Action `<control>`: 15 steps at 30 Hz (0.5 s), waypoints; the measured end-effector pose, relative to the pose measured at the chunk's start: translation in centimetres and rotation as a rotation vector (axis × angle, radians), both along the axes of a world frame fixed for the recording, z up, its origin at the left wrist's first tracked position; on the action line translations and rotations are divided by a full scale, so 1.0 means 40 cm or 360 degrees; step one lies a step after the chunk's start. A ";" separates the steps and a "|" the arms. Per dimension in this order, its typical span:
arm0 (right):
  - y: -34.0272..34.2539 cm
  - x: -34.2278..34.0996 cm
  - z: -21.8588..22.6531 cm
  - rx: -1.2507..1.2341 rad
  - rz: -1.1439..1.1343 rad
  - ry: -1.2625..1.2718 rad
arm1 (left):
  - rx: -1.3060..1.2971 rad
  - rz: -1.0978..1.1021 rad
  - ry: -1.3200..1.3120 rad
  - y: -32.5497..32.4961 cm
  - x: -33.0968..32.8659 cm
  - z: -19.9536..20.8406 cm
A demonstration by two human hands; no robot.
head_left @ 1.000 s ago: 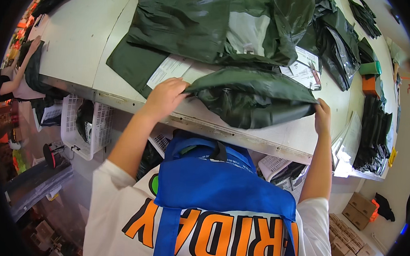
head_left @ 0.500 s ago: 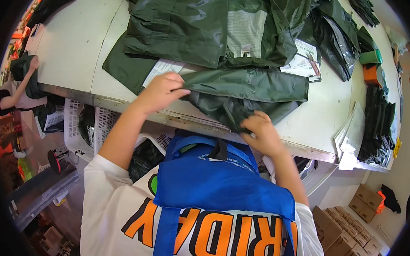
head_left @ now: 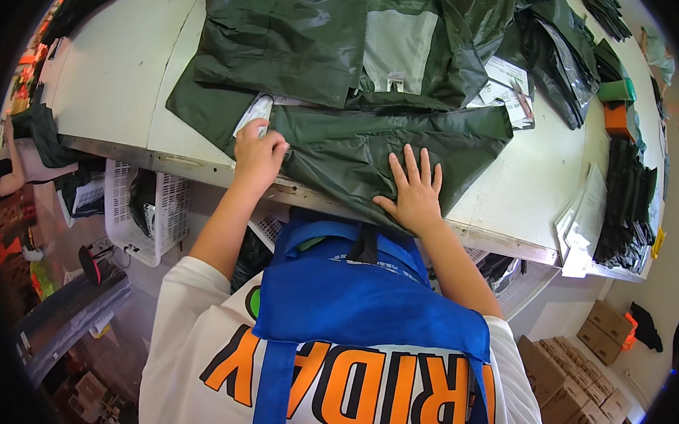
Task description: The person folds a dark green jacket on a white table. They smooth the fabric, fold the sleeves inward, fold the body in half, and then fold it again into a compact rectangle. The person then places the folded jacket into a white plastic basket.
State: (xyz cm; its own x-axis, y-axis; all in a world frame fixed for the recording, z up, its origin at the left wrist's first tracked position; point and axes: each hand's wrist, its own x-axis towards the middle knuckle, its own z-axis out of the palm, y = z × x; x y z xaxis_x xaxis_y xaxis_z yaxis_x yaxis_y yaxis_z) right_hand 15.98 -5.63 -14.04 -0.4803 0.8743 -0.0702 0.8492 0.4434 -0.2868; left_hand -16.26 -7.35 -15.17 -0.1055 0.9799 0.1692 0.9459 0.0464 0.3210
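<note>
A dark green rain jacket (head_left: pixel 287 44) with a pale mesh lining panel (head_left: pixel 398 46) lies across the far part of the table. In front of it, a green coated piece of garment (head_left: pixel 335 146) is spread, its near edge hanging over the table edge. My right hand (head_left: pixel 415 194) lies flat on this piece, fingers spread. At the piece's left end, my left hand (head_left: pixel 258 158) is closed, with a small pale thing showing at its fingers that I cannot make out. Beside that hand lies a white printed paper (head_left: pixel 254 111), partly covered by the garments.
Printed sheets (head_left: pixel 507 90) and bagged green garments (head_left: pixel 555 62) lie at the far right. A stack of dark folded pieces (head_left: pixel 625 212) and clear sheets (head_left: pixel 581 221) line the right edge. White baskets (head_left: pixel 172 211) stand under the table. Another person's arm (head_left: pixel 13 164) shows at far left.
The near garment piece has been opened out and smoothed flatter. My right hand has gone from bent fingers at its near edge to lying flat; my left hand has shifted slightly left and nearer.
</note>
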 end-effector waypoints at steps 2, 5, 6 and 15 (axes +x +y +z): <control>-0.017 -0.005 -0.014 -0.0061 -0.0108 -0.0052 | -0.0028 0.0529 -0.0737 -0.050 0.017 -0.043; -0.035 -0.028 0.008 0.0035 0.0055 0.0049 | -0.0495 0.1131 -0.2104 -0.147 0.101 -0.018; -0.047 -0.036 -0.010 -0.0022 0.0067 0.0019 | -0.0476 0.1161 -0.2570 -0.147 0.148 0.023; -0.070 -0.032 -0.070 -0.0301 0.0096 0.0528 | -0.0525 -0.0788 -0.1277 0.054 0.391 0.136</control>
